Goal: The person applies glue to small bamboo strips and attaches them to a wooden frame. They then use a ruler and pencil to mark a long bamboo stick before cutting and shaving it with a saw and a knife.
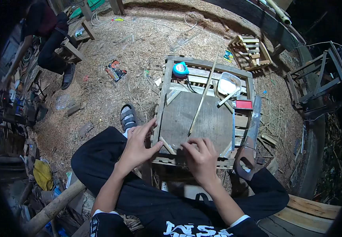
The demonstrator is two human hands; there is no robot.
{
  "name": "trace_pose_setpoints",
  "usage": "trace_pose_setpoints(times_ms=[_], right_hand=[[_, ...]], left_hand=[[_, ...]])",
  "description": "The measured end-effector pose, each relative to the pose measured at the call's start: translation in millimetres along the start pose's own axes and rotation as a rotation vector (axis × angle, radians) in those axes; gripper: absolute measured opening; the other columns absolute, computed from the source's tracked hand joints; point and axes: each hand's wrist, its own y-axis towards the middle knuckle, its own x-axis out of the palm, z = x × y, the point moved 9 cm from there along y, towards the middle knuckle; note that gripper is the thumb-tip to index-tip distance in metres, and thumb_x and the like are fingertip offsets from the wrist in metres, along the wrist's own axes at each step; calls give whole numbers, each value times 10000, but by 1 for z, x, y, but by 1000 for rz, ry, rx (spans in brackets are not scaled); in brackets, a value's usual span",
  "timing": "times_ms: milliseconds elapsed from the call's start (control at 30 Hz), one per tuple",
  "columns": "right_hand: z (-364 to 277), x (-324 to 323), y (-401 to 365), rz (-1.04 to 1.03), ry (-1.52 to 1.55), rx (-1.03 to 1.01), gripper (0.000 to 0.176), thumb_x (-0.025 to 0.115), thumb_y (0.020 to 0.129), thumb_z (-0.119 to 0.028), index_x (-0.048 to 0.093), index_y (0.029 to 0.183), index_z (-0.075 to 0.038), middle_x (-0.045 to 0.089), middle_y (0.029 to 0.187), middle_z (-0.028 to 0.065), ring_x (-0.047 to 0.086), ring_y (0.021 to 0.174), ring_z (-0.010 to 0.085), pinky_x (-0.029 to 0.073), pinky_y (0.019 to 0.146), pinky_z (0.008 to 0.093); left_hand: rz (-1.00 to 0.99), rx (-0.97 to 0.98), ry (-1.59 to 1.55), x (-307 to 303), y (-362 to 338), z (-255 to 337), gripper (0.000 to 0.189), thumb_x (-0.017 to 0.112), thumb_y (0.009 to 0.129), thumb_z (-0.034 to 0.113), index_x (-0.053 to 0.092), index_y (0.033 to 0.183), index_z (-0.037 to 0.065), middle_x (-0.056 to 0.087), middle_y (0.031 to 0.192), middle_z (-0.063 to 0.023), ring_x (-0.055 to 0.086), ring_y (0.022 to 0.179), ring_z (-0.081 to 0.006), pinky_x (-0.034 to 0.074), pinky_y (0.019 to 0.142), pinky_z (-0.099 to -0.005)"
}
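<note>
My left hand (139, 144) is open, thumb and fingers apart, by the left edge of a slatted wooden stand (164, 91). Its thumb tip is close to a short wood strip (168, 146) lying across the corner of a dark flat board (212, 114). Over the board's near edge, my right hand (201, 160) has its fingers curled together; whatever they hold, if anything, is hidden. A long thin bamboo stick (203, 96) slants across the board, its lower end just above the right hand. Another short strip (173, 97) sits at the board's far left corner.
On the stand are a blue tape measure (181, 70), a white plastic tub (229, 83), a small stick (228, 97) and a red rectangular item (242, 104). A handsaw (251, 138) leans along the right edge. A slatted crate (251, 51) and another person (52, 43) are farther off.
</note>
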Motion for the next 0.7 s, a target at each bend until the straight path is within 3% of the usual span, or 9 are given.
trace_pose_setpoints(times_ms=[267, 433, 700], right_hand=[[-9, 8, -6, -85, 31, -18, 292, 750, 765, -36, 731, 1053, -79, 663, 1017, 75, 620, 938, 288, 496, 773, 418], [-11, -13, -20, 25, 59, 65, 344, 793, 750, -8, 748, 1087, -65, 688, 1013, 84, 632, 920, 296, 515, 770, 429], [-44, 22, -2, 113, 161, 18, 302, 809, 767, -33, 749, 1060, -69, 705, 993, 52, 629, 905, 283, 489, 756, 418]], left_hand=[[-11, 0, -20, -2, 1, 2, 816, 828, 887, 315, 469, 1572, 55, 669, 1330, -153, 592, 1246, -299, 319, 1147, -411], [0, -14, -79, -5, -1, -8, 683, 761, 954, 256, 497, 1558, 79, 670, 1352, -131, 590, 1266, -292, 337, 1154, -425], [104, -4, -102, -19, -3, -13, 546, 695, 1006, 216, 547, 1511, 68, 684, 1323, -143, 579, 1271, -310, 345, 1157, -431]])
